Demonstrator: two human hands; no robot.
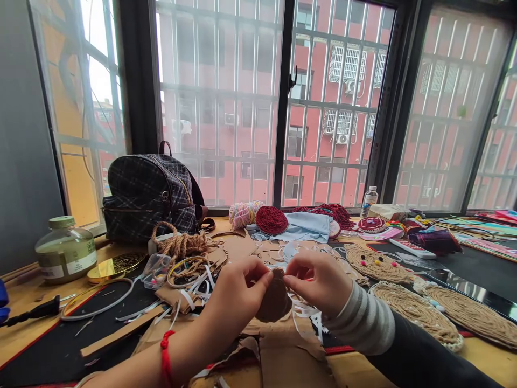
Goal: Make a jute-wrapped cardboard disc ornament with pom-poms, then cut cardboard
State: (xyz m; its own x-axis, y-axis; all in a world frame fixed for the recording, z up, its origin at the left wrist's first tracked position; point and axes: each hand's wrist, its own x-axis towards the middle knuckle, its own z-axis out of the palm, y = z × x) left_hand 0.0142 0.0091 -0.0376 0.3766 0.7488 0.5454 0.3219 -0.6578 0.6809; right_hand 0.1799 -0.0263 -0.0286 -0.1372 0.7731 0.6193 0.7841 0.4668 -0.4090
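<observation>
Head view: a yellow wooden worktop [487, 358] spreads below and around a dark brown, roughly pear-shaped flat piece [274, 306]. A black plaid backpack [139, 196] stands beyond that piece, to its left; a torn tan cardboard panel [291, 355] lies on its near side. The left hand [240, 288] pinches its upper left edge with thumb and finger; the right hand [323, 280] pinches at its upper right, about equally near. Its long axis runs roughly upright between them. Fingertips partly hide its top; its material and any contact with what lies beneath are hard to make out.
</observation>
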